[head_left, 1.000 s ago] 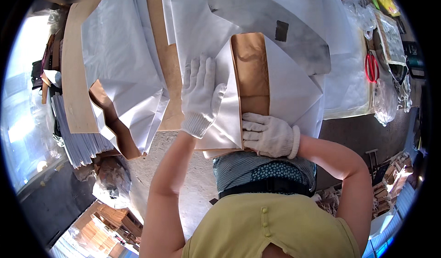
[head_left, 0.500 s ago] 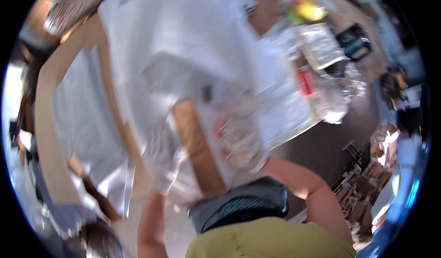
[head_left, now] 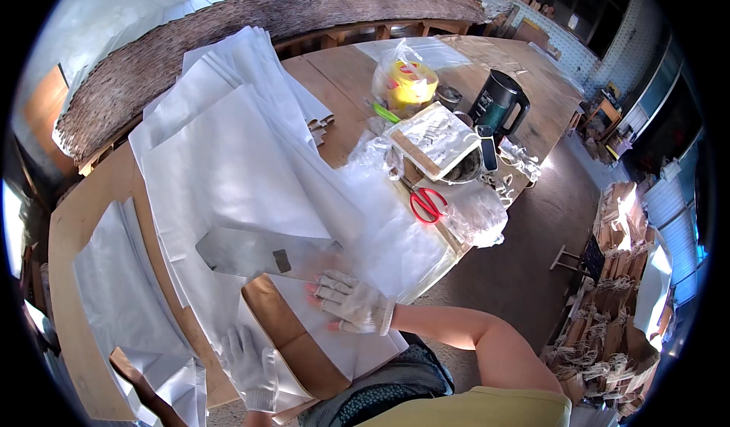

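Paper, white and smooth, wraps a flat brown cardboard strip [head_left: 293,343] at your tabletop's [head_left: 72,275] near edge; your gloved right hand [head_left: 351,302] and left hand [head_left: 251,366] press flat, grips open, holding nothing; lower edge hidden.

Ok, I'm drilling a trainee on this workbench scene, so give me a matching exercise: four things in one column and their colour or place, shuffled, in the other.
Things:
1. scissors
2. kettle
3. right hand
4. left hand

Descriptions:
A. flat on the white paper over the brown package
B. dark, standing upright toward the table's far end
C. red handles, lying on the table
D. at the near left edge of the brown package

Pairs: 1-C, 2-B, 3-A, 4-D
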The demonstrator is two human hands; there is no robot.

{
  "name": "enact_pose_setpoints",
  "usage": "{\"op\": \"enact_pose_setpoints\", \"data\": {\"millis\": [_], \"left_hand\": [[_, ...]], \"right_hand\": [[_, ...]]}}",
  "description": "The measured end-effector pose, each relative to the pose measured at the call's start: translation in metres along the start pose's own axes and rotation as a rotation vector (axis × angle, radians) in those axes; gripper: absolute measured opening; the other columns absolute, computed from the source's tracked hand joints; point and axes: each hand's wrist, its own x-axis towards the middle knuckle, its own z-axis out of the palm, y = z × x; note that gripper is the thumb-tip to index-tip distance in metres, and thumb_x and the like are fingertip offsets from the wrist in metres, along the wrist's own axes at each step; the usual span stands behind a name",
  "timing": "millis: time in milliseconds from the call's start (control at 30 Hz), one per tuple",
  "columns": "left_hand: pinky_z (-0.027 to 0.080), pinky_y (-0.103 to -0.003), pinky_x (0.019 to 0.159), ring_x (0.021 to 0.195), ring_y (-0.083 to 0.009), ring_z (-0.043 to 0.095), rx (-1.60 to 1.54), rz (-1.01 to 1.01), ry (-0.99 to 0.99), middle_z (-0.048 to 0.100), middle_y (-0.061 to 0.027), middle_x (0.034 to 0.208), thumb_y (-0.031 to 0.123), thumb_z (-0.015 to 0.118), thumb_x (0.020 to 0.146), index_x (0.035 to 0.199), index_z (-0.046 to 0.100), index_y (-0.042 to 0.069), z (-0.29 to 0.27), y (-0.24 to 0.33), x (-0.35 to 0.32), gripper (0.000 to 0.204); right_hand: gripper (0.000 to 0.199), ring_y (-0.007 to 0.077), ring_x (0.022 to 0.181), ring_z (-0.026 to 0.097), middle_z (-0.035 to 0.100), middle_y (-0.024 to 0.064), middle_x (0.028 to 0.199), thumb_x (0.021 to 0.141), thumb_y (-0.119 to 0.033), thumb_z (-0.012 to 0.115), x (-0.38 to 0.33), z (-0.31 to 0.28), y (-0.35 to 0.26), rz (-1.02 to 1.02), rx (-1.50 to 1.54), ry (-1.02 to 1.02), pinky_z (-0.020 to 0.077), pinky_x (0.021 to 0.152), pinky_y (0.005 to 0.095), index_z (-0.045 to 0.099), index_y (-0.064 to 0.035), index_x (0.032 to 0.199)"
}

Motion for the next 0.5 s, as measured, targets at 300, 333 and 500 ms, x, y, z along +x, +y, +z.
{"op": "enact_pose_setpoints", "data": {"millis": [300, 333, 500], "left_hand": [[0.017, -0.053, 0.132, 0.162, -0.0449, 0.021, -0.145, 0.103, 0.037, 0.028, -0.0283, 0.172, 0.051, 0.065, 0.099, 0.162, 0.034, -0.006, 0.006, 0.030, 0.061, 0.091], [0.016, -0.052, 0.133, 0.162, -0.0435, 0.021, -0.120, 0.094, 0.039, 0.028, -0.0249, 0.173, 0.051, 0.064, 0.100, 0.163, 0.034, -0.005, 0.010, 0.021, 0.055, 0.089], [0.017, -0.054, 0.133, 0.159, -0.0434, 0.029, 0.040, 0.159, 0.038, 0.040, -0.0211, 0.168, 0.055, 0.055, 0.104, 0.158, 0.045, -0.002, -0.003, -0.005, -0.003, 0.080]], "right_hand": [[0.063, 0.0353, 0.150, 0.044, 0.054, 0.0198, 0.155, 0.094, -0.034, 0.068, 0.076, 0.041, -0.012, 0.127, -0.146, 0.094, 0.0349, 0.125, 0.0521, 0.057, -0.0010, 0.146], [0.059, 0.0357, 0.145, 0.048, 0.057, 0.0184, 0.149, 0.093, -0.031, 0.070, 0.085, 0.037, -0.008, 0.165, -0.175, 0.175, 0.0390, 0.120, 0.0531, 0.059, -0.0033, 0.144], [0.068, 0.0394, 0.128, 0.060, 0.063, 0.0186, 0.139, 0.077, -0.026, 0.089, 0.059, 0.012, 0.035, 0.717, -0.139, 0.590, 0.0478, 0.110, 0.0515, 0.064, -0.0057, 0.136]]}}
